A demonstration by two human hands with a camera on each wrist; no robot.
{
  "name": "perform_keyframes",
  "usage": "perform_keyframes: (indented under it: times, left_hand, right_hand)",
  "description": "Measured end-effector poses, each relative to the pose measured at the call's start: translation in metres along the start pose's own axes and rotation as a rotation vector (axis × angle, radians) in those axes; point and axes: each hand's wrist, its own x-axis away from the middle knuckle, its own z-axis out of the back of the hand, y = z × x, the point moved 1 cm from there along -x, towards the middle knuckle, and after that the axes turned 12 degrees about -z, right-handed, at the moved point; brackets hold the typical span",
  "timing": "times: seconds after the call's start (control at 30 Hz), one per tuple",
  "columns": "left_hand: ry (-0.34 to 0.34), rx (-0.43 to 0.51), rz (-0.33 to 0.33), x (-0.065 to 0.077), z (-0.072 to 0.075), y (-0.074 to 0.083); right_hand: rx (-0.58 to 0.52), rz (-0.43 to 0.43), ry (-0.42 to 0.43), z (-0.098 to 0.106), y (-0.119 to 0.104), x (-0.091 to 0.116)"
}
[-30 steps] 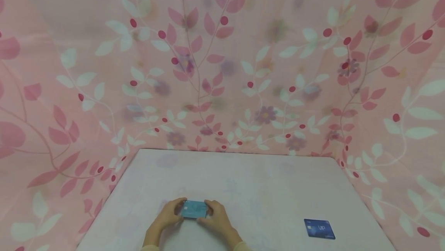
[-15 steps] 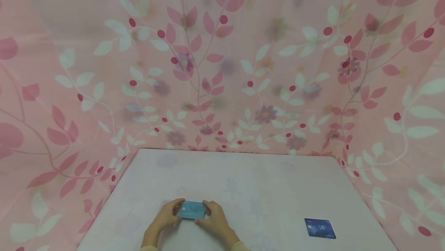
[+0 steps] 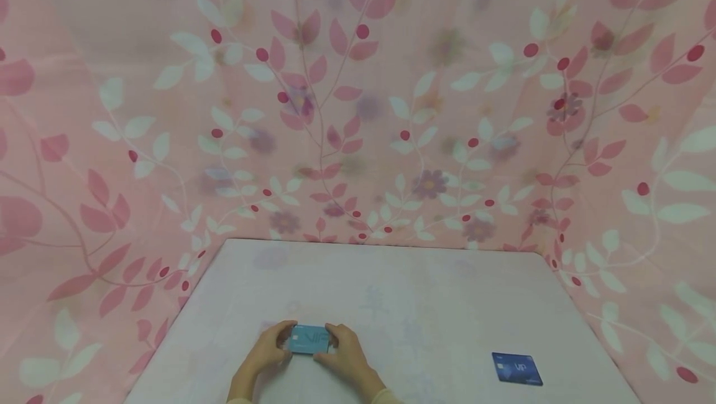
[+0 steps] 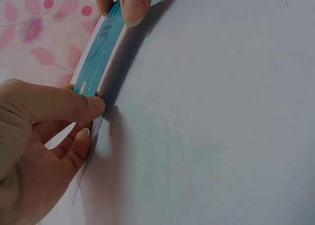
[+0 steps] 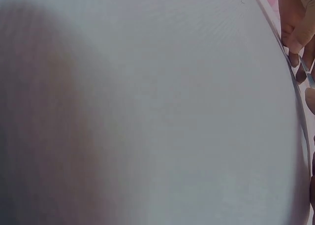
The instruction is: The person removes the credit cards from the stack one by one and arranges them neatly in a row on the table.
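Currently pinching light-blue card (image 3: 309, 339) by its ends with left hand (image 3: 270, 347) and right hand (image 3: 348, 350), over table (image 3: 425, 311), between six and seven o'clock. Probably midway: not yet released, with dark-blue card (image 3: 517, 369) untouched between four and five o'clock.

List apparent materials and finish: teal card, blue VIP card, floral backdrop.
Teal card: probably smooth plastic; flat face, crisp print, though coated cardboard is possible.
Blue VIP card: likely plastic too, smooth-looking; thin, straight-edged, with a pale chip-like patch. Coated paper can't be ruled out.
Floral backdrop: probably thin fabric, matte; soft creases and no sharp highlights.
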Motion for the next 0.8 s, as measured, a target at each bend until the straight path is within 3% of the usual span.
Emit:
perform_keyframes:
  times: [0.23,0.5,0.7,0.8]
  left_hand:
    - [0.014,-0.002,-0.003,0.000,0.000,-0.003]
    - [0.044,-0.049,-0.011,-0.001,-0.008,-0.002]
    - [0.019,-0.087,-0.045,-0.002,-0.010,-0.002]
    - [-0.004,-0.105,-0.015,-0.005,-0.009,-0.002]
  right_hand:
    - [0.033,-0.001,0.000,-0.001,-0.002,0.001]
    - [0.118,-0.087,-0.034,0.006,-0.002,0.001]
    - [0.154,-0.129,-0.055,0.011,-0.002,0.000]
    - [0.156,-0.147,-0.068,0.012,-0.001,-0.001]
